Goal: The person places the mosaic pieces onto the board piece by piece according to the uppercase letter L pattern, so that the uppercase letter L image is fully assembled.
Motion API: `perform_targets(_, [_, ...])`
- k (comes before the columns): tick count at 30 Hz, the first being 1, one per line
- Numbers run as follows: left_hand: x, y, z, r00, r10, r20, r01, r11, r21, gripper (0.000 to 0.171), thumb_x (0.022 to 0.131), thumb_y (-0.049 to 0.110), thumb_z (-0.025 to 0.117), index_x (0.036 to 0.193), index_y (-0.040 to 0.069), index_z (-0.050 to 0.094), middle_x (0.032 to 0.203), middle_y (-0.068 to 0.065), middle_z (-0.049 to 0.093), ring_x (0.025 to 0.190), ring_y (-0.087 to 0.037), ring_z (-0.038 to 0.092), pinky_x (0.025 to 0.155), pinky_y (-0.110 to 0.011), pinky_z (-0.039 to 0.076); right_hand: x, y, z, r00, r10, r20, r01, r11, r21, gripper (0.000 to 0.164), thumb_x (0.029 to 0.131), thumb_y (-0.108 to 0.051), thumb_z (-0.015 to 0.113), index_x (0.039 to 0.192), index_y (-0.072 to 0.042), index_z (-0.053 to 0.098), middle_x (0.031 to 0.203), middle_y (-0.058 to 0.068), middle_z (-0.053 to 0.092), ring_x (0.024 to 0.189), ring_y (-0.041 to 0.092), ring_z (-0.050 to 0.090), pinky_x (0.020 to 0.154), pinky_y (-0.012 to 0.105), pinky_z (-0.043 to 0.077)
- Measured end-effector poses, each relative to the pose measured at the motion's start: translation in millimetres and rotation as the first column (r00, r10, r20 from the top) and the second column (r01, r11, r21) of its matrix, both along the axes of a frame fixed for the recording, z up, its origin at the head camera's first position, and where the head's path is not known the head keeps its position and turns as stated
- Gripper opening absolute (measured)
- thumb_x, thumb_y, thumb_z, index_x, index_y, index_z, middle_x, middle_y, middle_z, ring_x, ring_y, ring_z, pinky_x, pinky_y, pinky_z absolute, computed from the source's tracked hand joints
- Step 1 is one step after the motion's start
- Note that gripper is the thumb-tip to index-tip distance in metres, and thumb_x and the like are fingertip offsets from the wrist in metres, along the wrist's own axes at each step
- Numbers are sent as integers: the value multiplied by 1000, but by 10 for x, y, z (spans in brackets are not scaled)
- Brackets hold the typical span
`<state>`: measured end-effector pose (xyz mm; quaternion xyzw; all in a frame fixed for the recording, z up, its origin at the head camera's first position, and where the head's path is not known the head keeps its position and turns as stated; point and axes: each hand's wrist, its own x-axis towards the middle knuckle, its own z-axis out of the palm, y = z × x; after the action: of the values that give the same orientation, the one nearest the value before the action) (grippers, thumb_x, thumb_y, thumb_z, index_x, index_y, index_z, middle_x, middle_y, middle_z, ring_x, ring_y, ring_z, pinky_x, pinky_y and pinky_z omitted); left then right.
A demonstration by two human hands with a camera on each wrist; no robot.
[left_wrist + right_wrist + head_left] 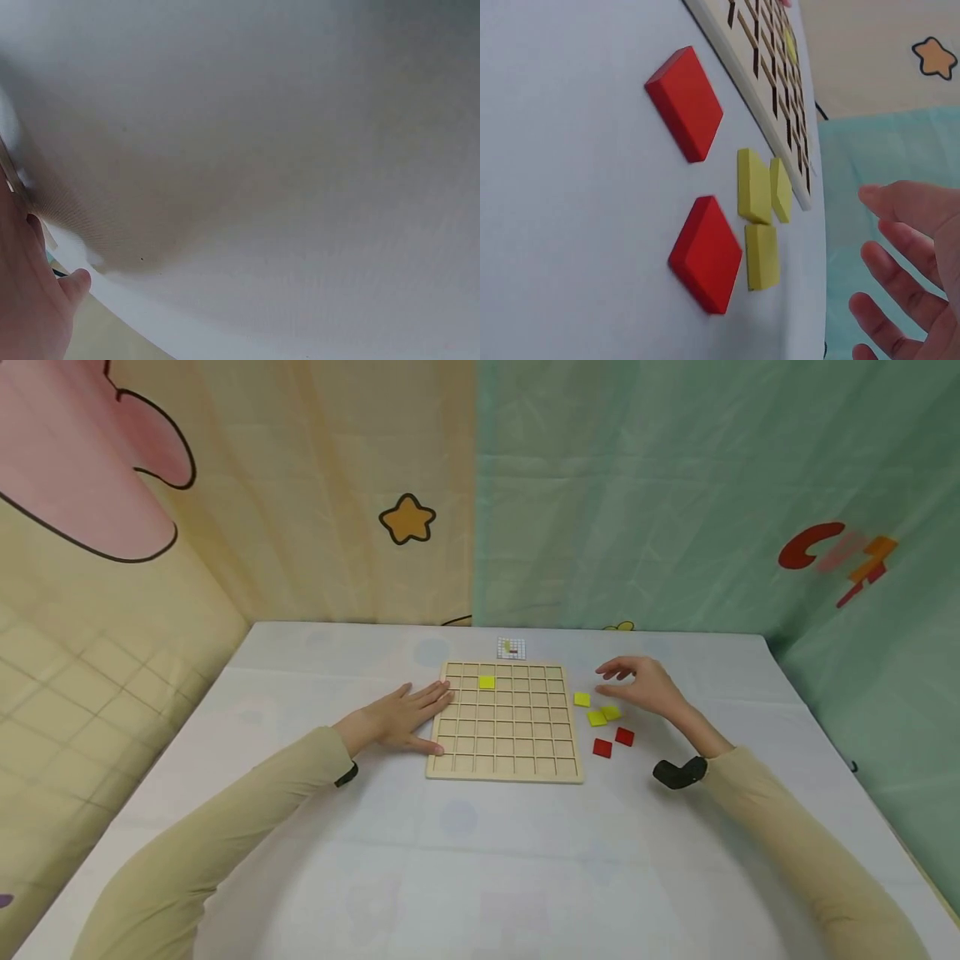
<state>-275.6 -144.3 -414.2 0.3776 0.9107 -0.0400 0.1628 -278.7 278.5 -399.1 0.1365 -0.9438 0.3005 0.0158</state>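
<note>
A: Where are the loose tiles lying?

B: Three yellow tiles (597, 711) are lying on the bench (480, 860) just to the right of the wooden grid board (505, 721). One is sitting apart toward the far edge; the other two are touching each other. Two red tiles (612, 742) are lying just nearer the person, side by side.

A: What is the right hand doing?

B: The right hand (637, 683) is hovering over the yellow tiles, fingers spread wide and lightly bent, holding nothing. In the right wrist view the fingers (907, 262) are standing clear of the tiles.

A: And the left hand?

B: The left hand (405, 717) is lying flat and open on the bench, fingertips resting on the left edge of the board.

A: Is anything occupying the board?

B: One yellow tile (487, 682) is sitting in a cell of the second row from the far side. A small pattern card (511, 648) is lying on the bench just beyond the board's far edge.
</note>
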Motion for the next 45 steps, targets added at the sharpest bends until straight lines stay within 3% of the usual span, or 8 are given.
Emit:
perform_targets(6, [3,-3,-4,1000,-7,-2,7,1000,9,101,87,71,45,156,13,1,164,-8,-3,151,-25,1,118,-60,9,108,181,-68,998,0,64,0,1000,-6,43,85,-31,73,118,-5,66,110,15,68,100,29,56,79,34,46])
perform_targets(12, [5,4,6,1000,-2,-8,2,1000,-16,101,87,73,43,156,15,-1,164,-7,-5,151,-24,0,118,-58,9,179,282,-107,996,51,71,-52,999,9,43,82,-27,76,117,-3,66,112,14,69,98,26,58,81,35,47])
perform_targets(25, [34,10,49,1000,17,6,-17,1000,-12,101,86,72,46,156,14,0,164,-6,-4,151,-24,0,118,-58,8,146,388,-269,992,101,81,-106,993,61,42,79,-27,79,115,-7,69,103,8,72,94,21,59,80,28,47])
perform_targets(45, [18,7,27,1000,21,11,-21,1000,-9,103,85,75,44,156,15,0,164,-7,-5,151,-24,0,118,-58,7,159,359,-248,987,149,52,-152,986,67,31,79,-20,79,105,-4,73,103,12,73,97,26,59,79,33,46])
